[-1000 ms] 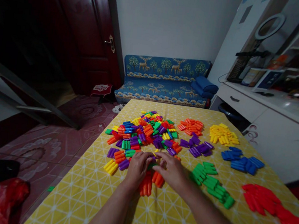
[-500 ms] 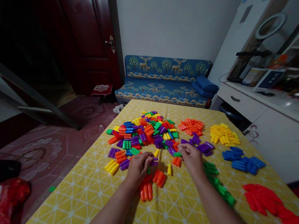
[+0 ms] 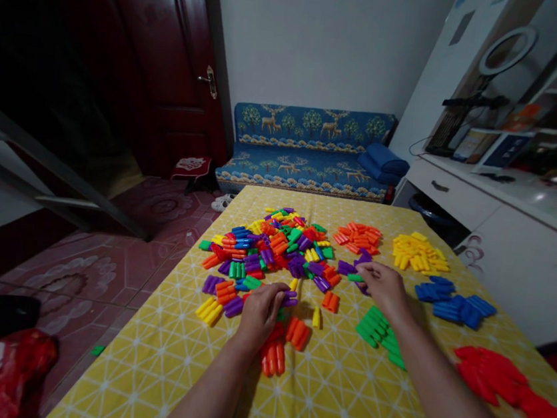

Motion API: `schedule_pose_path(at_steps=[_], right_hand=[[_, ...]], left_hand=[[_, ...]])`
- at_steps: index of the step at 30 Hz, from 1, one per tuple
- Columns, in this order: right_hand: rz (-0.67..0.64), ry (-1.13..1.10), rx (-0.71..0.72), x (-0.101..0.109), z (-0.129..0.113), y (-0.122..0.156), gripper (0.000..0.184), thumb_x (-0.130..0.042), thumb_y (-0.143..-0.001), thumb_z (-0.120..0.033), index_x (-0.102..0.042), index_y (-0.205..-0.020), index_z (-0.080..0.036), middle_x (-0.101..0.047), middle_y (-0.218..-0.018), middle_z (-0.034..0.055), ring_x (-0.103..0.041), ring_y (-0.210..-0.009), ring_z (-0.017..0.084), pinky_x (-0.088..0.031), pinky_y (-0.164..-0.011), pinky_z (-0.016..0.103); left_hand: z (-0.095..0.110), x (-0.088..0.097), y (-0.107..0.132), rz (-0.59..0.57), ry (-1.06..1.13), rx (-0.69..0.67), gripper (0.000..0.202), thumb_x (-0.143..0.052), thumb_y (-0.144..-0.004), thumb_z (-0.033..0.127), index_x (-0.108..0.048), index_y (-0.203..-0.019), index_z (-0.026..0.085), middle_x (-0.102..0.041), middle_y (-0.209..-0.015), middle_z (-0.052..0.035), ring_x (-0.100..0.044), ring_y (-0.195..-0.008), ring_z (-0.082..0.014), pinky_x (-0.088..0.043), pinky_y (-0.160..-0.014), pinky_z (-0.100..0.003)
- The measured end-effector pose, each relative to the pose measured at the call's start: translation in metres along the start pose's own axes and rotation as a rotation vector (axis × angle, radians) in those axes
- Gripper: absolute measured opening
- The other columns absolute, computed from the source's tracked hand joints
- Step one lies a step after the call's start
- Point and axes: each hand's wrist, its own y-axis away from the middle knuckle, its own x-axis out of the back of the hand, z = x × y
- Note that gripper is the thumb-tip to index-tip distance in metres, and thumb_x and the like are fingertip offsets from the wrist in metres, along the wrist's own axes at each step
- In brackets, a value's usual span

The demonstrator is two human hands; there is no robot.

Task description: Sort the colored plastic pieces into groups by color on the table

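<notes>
My left hand (image 3: 261,311) rests on the yellow tablecloth (image 3: 327,402) with its fingers curled at the near edge of a mixed pile of coloured plastic blocks (image 3: 274,245). A purple block (image 3: 290,298) lies at its fingertips, and what it holds is hidden. Orange blocks (image 3: 272,356) lie beneath its wrist. My right hand (image 3: 384,285) reaches over the purple pile (image 3: 349,268) and pinches a green block (image 3: 354,277). The green pile (image 3: 379,328) lies just under that forearm.
Sorted piles lie on the right: orange (image 3: 358,235), yellow (image 3: 419,253), blue (image 3: 453,304) and red (image 3: 504,389). A blue sofa (image 3: 310,147) stands beyond the table, a dark door (image 3: 183,77) at the left, white cabinets (image 3: 511,235) at the right, and a red bag (image 3: 14,367) on the floor.
My right hand has left my left hand and moved right and away with a green block, from the near middle to the purple pile. My left hand has stayed in place.
</notes>
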Motion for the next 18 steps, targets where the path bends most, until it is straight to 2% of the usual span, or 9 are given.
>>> schedule_pose_path(at_steps=[2, 5, 7, 9, 12, 15, 18], right_hand=[[-0.109, -0.046, 0.017, -0.013, -0.006, 0.015, 0.033, -0.062, -0.073, -0.046, -0.069, -0.083, -0.015, -0.071, -0.070, 0.0064, -0.067, -0.059, 0.019, -0.050, -0.049, 0.026], [-0.284, -0.064, 0.121, -0.035, -0.024, 0.043, 0.030, -0.067, -0.074, -0.043, -0.073, -0.087, -0.017, -0.074, -0.083, 0.0074, -0.070, -0.076, 0.021, -0.056, -0.066, 0.030], [-0.367, -0.084, 0.171, -0.049, -0.039, 0.063, 0.032, -0.070, -0.073, -0.037, -0.073, -0.099, -0.018, -0.075, -0.095, 0.0080, -0.070, -0.088, 0.022, -0.057, -0.078, 0.034], [-0.427, -0.116, 0.201, -0.061, -0.054, 0.082, 0.043, -0.074, -0.071, -0.029, -0.070, -0.113, -0.021, -0.074, -0.107, 0.0072, -0.068, -0.099, 0.023, -0.055, -0.086, 0.035], [-0.511, -0.188, 0.200, -0.074, -0.068, 0.100, 0.050, -0.070, -0.071, -0.021, -0.067, -0.120, -0.024, -0.073, -0.112, 0.0051, -0.068, -0.101, 0.021, -0.056, -0.086, 0.033], [-0.480, -0.233, 0.149, -0.076, -0.066, 0.097, 0.036, -0.063, -0.075, -0.024, -0.071, -0.110, -0.020, -0.075, -0.100, 0.0057, -0.071, -0.088, 0.020, -0.057, -0.077, 0.031], [-0.285, -0.203, 0.128, -0.061, -0.048, 0.071, 0.032, -0.062, -0.076, -0.032, -0.071, -0.102, -0.017, -0.075, -0.089, 0.0070, -0.070, -0.076, 0.020, -0.056, -0.066, 0.030]], left_hand=[[-0.001, 0.000, 0.000, -0.003, 0.008, -0.009, 0.030, -0.038, -0.101, 0.032, -0.065, -0.106, 0.019, -0.074, -0.099, -0.0091, -0.069, -0.090, -0.0202, -0.052, -0.080, -0.033], [-0.002, 0.000, 0.000, -0.004, 0.027, -0.008, 0.029, -0.039, -0.101, 0.031, -0.064, -0.108, 0.019, -0.073, -0.100, -0.0092, -0.068, -0.093, -0.0206, -0.051, -0.083, -0.033], [-0.002, -0.001, 0.000, 0.000, 0.052, -0.002, 0.026, -0.042, -0.100, 0.030, -0.063, -0.111, 0.020, -0.072, -0.103, -0.0092, -0.067, -0.097, -0.0209, -0.051, -0.084, -0.033], [-0.002, -0.001, 0.000, -0.004, 0.091, 0.004, 0.025, -0.045, -0.099, 0.030, -0.061, -0.115, 0.020, -0.072, -0.106, -0.0090, -0.067, -0.098, -0.0206, -0.051, -0.085, -0.033], [0.000, -0.001, 0.002, -0.035, 0.152, 0.011, 0.025, -0.046, -0.099, 0.031, -0.060, -0.117, 0.020, -0.071, -0.107, -0.0084, -0.067, -0.095, -0.0189, -0.051, -0.082, -0.030], [0.002, 0.000, 0.004, -0.067, 0.137, 0.033, 0.028, -0.044, -0.099, 0.033, -0.061, -0.116, 0.019, -0.071, -0.090, -0.0051, -0.066, -0.079, -0.0164, -0.049, -0.070, -0.026], [0.004, 0.002, 0.004, -0.046, 0.070, 0.071, 0.031, -0.041, -0.100, 0.034, -0.061, -0.116, 0.019, -0.068, -0.080, -0.0029, -0.063, -0.068, -0.0152, -0.046, -0.064, -0.026]])
